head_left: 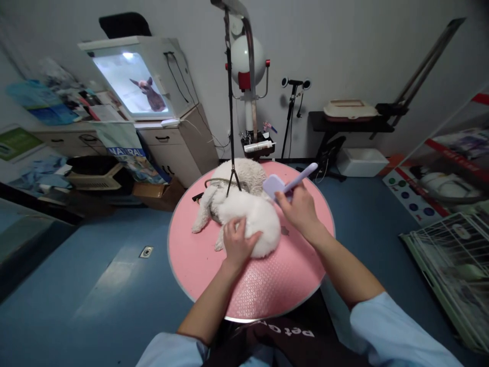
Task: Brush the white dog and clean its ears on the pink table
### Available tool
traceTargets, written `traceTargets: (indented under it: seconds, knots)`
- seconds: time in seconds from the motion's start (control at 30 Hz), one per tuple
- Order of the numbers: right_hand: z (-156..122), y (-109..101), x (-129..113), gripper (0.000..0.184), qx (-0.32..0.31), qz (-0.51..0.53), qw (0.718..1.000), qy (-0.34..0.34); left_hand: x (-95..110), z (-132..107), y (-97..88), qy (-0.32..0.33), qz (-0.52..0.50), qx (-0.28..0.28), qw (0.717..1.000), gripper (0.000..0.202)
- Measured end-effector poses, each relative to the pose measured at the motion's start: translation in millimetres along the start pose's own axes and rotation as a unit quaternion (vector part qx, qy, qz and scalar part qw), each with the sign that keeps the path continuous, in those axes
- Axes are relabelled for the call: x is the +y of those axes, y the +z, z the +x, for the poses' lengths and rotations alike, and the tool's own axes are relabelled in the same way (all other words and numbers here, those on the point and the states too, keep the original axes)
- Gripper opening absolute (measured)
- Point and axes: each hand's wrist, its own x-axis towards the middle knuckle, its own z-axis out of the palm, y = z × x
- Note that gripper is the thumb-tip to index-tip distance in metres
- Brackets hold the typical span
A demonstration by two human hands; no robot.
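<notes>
A white, fluffy dog [250,211] lies on the round pink grooming table [206,265], with curlier, greyer fur at its far side. My left hand [239,242] rests on the dog's near flank, thumb spread away from partly bent fingers, fingertips against the fur. In my right hand [300,206] is a lavender slicker brush [274,186], its handle pointing up and right. The brush head is at the dog's right side; whether its bristles touch the fur is hidden. A dark strap [231,117] hangs from the overhead arm down to the dog.
Behind the table stand a metal grooming arm [250,51] and a small tray [260,148] holding a white tube. A lit white cabinet [175,76] with a small animal inside is at back left. Wire cage panels [454,244] stand at right. A cardboard box [158,193] sits on the floor.
</notes>
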Motion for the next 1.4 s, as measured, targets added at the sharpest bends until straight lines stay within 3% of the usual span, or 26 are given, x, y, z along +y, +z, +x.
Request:
traceTargets:
  seconds: [0.1,0.13,0.23,0.27,0.37,0.4,0.5,0.53,0.63,0.77,0.9,1.0,1.03,1.13,1.27,1.4]
  knots:
    - [1,0,0,0.026,-0.108,0.017,0.993,-0.037,-1,-1,0.1,0.006,0.005,0.01,1.0,0.057]
    - [2,0,0,0.024,-0.114,0.003,0.993,-0.037,-1,-2,0.0,0.007,0.01,0.013,1.0,0.056]
    - [3,-1,2,0.023,-0.007,-0.033,0.999,0.004,-1,-3,-0.4,0.011,0.021,0.014,1.0,0.053]
    - [3,-2,1,0.023,-0.009,-0.022,1.0,-0.003,-1,-3,-0.6,0.009,0.022,0.014,1.0,0.053]
    - [4,-3,-2,0.022,-0.131,0.01,0.99,-0.048,-1,-2,-1.4,0.005,0.018,0.014,1.0,0.053]
    - [6,-3,-2,0.022,-0.132,-0.005,0.99,-0.046,-1,-2,-1.7,0.006,0.015,0.013,1.0,0.053]
    - [9,-1,-4,0.026,-0.028,-0.039,0.999,0.0,-2,-3,-2.6,0.006,0.006,0.012,1.0,0.051]
    - [10,-1,-4,0.027,-0.035,-0.028,0.999,-0.008,-3,-3,-2.8,0.003,0.006,0.012,1.0,0.051]
    - [11,2,-4,0.028,-0.131,-0.011,0.99,-0.049,-3,-4,-3.4,-0.001,0.01,0.012,1.0,0.052]
    - [12,3,-3,0.028,-0.044,-0.044,0.998,-0.022,-2,-3,-3.5,0.001,0.012,0.007,1.0,0.052]
    - [15,5,-2,0.031,-0.132,-0.033,0.989,-0.052,-1,-3,-3.3,0.004,0.019,0.015,1.0,0.053]
    - [17,5,-3,0.029,-0.05,-0.075,0.996,-0.008,0,-2,-3.3,0.005,0.022,0.023,0.999,0.05]
    - [16,5,-3,0.029,-0.053,-0.069,0.996,-0.013,0,-2,-3.4,0.003,0.022,0.024,0.999,0.051]
    - [17,2,-8,0.03,-0.145,-0.054,0.987,-0.052,1,0,-3.8,-0.001,0.026,0.025,0.999,0.052]
    - [24,-1,-17,0.033,-0.06,-0.094,0.994,-0.022,2,3,-4.4,-0.003,0.038,0.03,0.999,0.049]
    - [29,-1,-24,0.034,-0.169,-0.067,0.98,-0.076,2,7,-6.1,-0.006,0.039,0.04,0.998,0.051]
